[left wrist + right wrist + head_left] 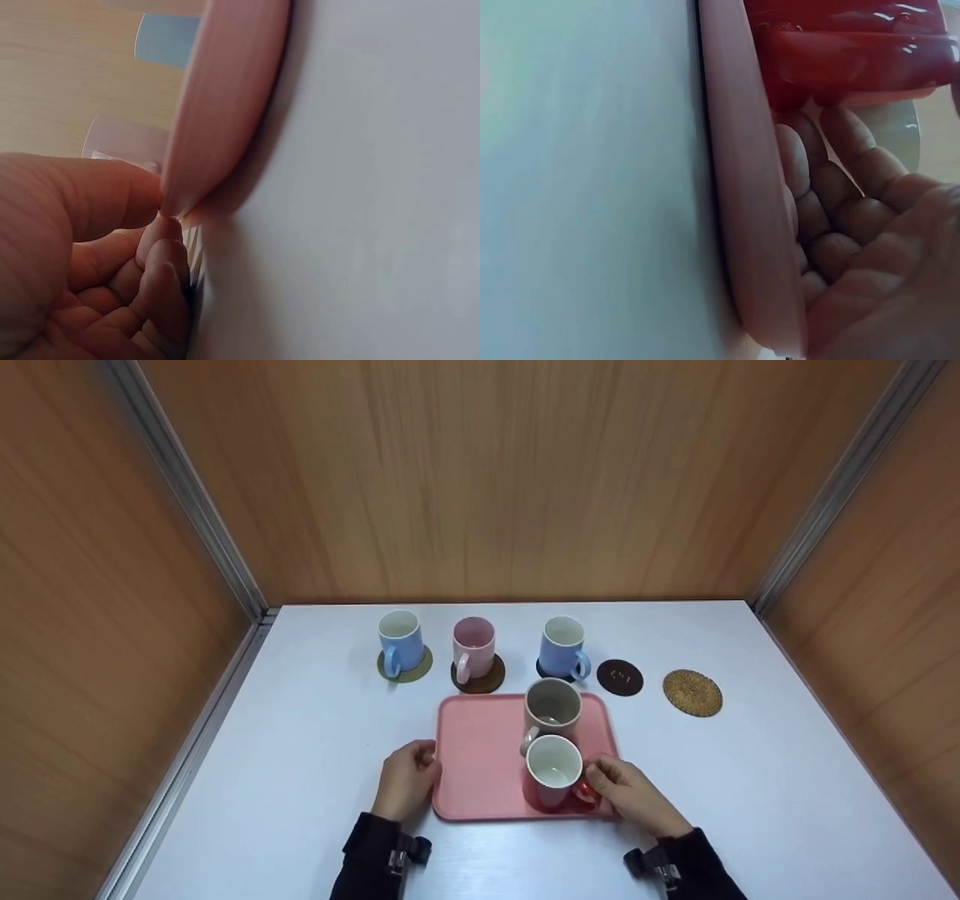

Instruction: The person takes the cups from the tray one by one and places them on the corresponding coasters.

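Observation:
A pink tray (480,757) lies on the white table, with a grey mug (541,727) and a red mug (553,795) with a pale inside standing on its right half. My left hand (409,776) pinches the tray's left edge; in the left wrist view the thumb (120,191) lies against the rim and the fingers curl beside it. At the tray's right side my right hand (630,791) holds the red mug by its handle (586,793). Close up in the right wrist view, curled fingers sit beside the red mug (855,60), just over the tray's rim (754,187).
Behind the tray stand a blue mug (405,649) on a green coaster, a pink mug (476,649) on a brown coaster and another blue mug (559,656) on a dark coaster. A dark round coaster (620,677) and a woven coaster (692,693) lie to the right. Wooden walls (510,487) enclose the table.

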Action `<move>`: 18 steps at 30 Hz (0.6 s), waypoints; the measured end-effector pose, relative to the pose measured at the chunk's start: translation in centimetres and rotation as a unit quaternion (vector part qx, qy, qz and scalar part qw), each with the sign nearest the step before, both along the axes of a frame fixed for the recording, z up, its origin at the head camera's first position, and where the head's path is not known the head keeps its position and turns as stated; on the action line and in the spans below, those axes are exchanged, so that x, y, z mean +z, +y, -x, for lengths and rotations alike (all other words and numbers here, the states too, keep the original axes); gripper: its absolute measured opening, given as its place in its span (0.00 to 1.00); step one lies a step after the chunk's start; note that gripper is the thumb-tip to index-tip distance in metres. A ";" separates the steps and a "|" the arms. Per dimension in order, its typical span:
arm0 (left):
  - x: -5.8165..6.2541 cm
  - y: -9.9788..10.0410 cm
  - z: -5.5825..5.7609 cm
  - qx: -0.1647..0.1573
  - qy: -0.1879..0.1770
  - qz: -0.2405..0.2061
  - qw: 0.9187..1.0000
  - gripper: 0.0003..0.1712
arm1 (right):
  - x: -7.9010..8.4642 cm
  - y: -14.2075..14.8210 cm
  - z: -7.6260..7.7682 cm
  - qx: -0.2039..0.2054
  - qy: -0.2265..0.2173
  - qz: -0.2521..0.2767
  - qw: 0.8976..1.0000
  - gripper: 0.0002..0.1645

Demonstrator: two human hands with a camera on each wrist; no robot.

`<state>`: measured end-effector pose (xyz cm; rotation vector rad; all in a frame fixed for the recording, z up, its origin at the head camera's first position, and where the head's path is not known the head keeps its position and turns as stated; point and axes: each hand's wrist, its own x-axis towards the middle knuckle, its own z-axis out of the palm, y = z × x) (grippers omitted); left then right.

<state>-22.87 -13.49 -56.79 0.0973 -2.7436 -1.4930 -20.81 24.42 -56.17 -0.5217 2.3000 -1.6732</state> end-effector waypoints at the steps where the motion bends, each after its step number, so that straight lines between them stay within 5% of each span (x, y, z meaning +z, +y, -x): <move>1: 0.0 0.0 0.0 0.002 -0.003 -0.001 1.000 0.23 | -0.1 0.0 0.0 0.008 0.000 0.003 1.000 0.18; 7: -0.1 -0.1 0.0 0.002 0.003 0.004 1.000 0.23 | -0.1 0.0 0.1 0.047 -0.018 0.019 0.999 0.19; 18: 0.0 0.0 0.0 0.002 -0.001 -0.001 1.000 0.22 | -0.4 0.2 0.3 0.060 -0.055 0.053 0.995 0.24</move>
